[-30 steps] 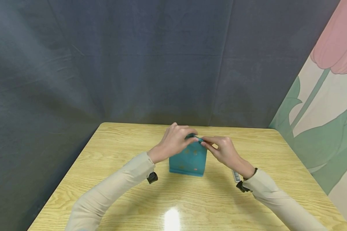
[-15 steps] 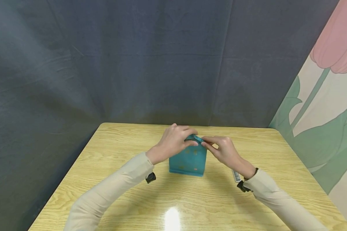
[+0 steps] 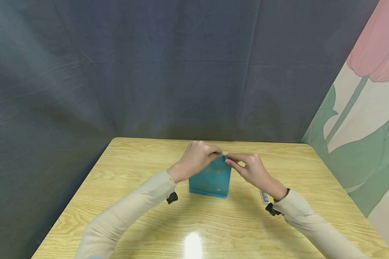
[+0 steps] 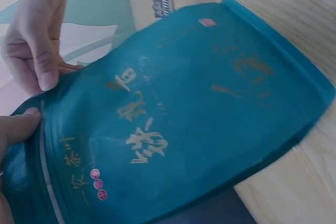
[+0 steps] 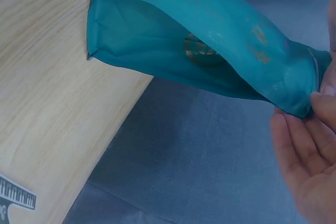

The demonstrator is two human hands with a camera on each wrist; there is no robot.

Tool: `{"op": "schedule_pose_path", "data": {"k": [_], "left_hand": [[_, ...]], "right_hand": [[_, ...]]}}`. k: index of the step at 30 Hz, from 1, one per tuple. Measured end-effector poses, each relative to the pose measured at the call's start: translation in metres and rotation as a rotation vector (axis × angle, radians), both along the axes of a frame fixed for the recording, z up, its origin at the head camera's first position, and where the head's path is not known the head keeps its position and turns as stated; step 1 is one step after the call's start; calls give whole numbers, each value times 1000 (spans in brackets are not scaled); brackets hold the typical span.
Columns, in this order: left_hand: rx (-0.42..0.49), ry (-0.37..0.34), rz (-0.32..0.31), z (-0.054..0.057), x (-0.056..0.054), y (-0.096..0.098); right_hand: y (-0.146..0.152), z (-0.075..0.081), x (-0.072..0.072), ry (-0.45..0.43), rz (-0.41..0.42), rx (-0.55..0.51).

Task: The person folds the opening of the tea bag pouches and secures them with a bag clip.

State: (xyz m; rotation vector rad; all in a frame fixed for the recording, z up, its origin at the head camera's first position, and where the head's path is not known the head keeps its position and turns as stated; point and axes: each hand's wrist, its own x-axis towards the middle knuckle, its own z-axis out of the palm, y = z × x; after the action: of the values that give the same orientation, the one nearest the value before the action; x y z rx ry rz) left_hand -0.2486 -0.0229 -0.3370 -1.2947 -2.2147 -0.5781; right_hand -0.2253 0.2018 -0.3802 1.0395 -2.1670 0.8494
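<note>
A teal tea pouch [image 3: 210, 181] stands upright on the table, gold and white lettering on its front. My left hand [image 3: 196, 158] pinches its top edge from the left, thumb on the front face and fingers behind. In the left wrist view, that thumb [image 4: 21, 126] lies by the pale strip [image 4: 48, 171] running across the pouch near its mouth. At the top right corner, my right hand [image 3: 251, 169] pinches the pouch between thumb and fingertips. The right wrist view shows its side gusset [image 5: 142, 35] folded inward. Wrist and sleeve partly hide the pouch's left side in the head view.
On the wood-grain table [image 3: 142, 223], a small ruler-like piece with printed marks [image 3: 264, 197] lies right of the pouch, partly under my right wrist. Behind the table hangs a dark curtain [image 3: 181, 72]. A wall with a painted tulip [image 3: 376, 54] borders the right side.
Half a second ago the pouch's mouth gaped under my raised left fingers; now those fingers have closed down and press the top edge together. My right hand stays at the corner.
</note>
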Motion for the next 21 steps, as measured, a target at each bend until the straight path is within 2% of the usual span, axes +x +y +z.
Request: {"op": "schedule_pose_path", "data": {"k": [4, 9, 14, 21], "left_hand": [[5, -83, -5, 5, 1, 0], [-42, -155, 42, 9, 0, 1], [-95, -160, 85, 11, 0, 3], [-108, -137, 68, 10, 0, 2]], "right_hand": [[0, 0, 0, 25, 9, -10], [-1, 0, -1, 22, 4, -21], [-2, 0, -2, 13, -7, -23], [-4, 1, -1, 16, -14, -7]]}}
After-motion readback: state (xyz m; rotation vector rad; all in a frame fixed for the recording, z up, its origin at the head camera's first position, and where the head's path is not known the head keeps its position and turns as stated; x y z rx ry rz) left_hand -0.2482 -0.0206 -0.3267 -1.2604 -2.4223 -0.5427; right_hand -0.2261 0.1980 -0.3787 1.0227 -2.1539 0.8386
